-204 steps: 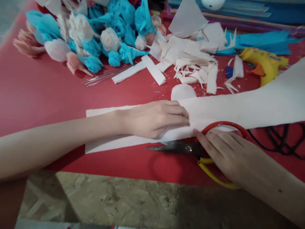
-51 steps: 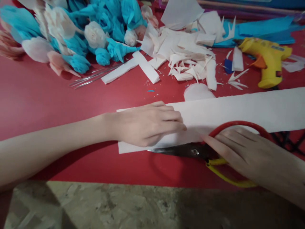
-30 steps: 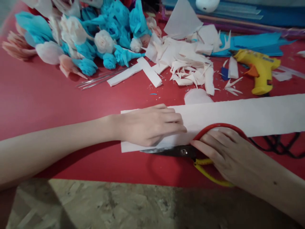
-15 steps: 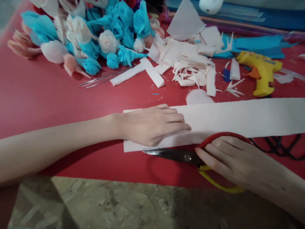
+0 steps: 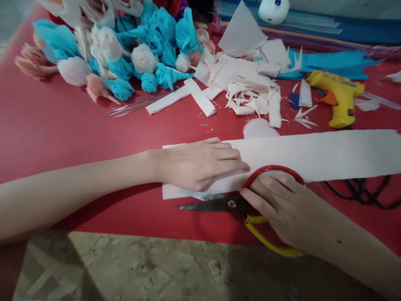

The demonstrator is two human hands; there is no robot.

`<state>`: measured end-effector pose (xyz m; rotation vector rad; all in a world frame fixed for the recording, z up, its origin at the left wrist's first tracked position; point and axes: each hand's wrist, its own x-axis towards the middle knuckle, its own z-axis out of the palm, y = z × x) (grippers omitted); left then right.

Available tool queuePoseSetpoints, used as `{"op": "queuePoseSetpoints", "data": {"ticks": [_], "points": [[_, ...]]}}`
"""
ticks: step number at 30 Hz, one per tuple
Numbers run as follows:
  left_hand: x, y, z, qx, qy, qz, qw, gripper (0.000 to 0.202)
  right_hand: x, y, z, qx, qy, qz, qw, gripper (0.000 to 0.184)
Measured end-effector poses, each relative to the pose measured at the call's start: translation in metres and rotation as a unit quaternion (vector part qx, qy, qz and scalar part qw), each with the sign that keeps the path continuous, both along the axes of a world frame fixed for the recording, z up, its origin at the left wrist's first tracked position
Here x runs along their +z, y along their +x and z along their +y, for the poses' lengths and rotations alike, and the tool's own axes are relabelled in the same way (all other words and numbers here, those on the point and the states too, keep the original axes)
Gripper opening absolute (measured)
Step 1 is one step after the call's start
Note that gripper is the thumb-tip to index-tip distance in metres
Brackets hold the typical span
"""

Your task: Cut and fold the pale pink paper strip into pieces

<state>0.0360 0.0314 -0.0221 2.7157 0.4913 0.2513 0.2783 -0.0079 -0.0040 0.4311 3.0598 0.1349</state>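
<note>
A long strip of pale paper [image 5: 319,154] lies across the red table. My left hand [image 5: 206,165] rests palm down on its left part, fingers laid out and slightly bent, pressing the strip. In my right hand [image 5: 282,209] is a pair of scissors [image 5: 232,204] with one red and one yellow handle. Their blades point left along the strip's near edge, a little apart, just below my left hand. The upper blade is at the edge of the paper; whether it goes under it I cannot tell.
Beyond the strip lie white paper scraps [image 5: 244,79], a yellow glue gun [image 5: 341,96], thin wires [image 5: 131,104] and a heap of blue, white and peach paper flowers [image 5: 150,58]. A black cord [image 5: 363,192] runs at right. The table's near edge [image 5: 140,237] is close.
My right hand has moved the scissors left, and their blades have parted slightly. My left hand stays in place on the paper. The view has shifted a little.
</note>
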Motion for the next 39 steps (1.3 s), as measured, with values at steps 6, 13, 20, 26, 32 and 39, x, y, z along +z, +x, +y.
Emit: {"op": "queuePoseSetpoints", "data": {"ticks": [6,13,20,26,32,39], "points": [[-0.001,0.001,0.0,0.002,0.007,-0.016,1.0,0.039,0.001,-0.01,0.012,0.057,0.035,0.052,0.996,0.027],[0.0,0.0,0.001,-0.003,-0.001,-0.019,1.0,0.041,0.003,-0.006,0.012,0.092,0.03,0.073,0.993,0.023],[0.0,0.0,0.0,0.004,-0.008,-0.017,1.0,0.043,0.0,0.0,0.001,0.03,-0.008,0.001,1.0,0.042],[-0.001,0.0,0.001,0.002,-0.009,-0.015,1.0,0.043,0.0,-0.008,-0.002,0.022,0.015,-0.005,1.0,0.045],[-0.002,0.0,0.001,0.002,-0.009,-0.031,0.999,0.043,-0.002,-0.022,0.003,0.038,0.018,0.01,0.999,0.034],[-0.002,0.0,0.002,0.0,-0.018,-0.031,0.999,0.041,0.002,-0.026,0.012,0.091,0.048,0.073,0.992,0.023]]}}
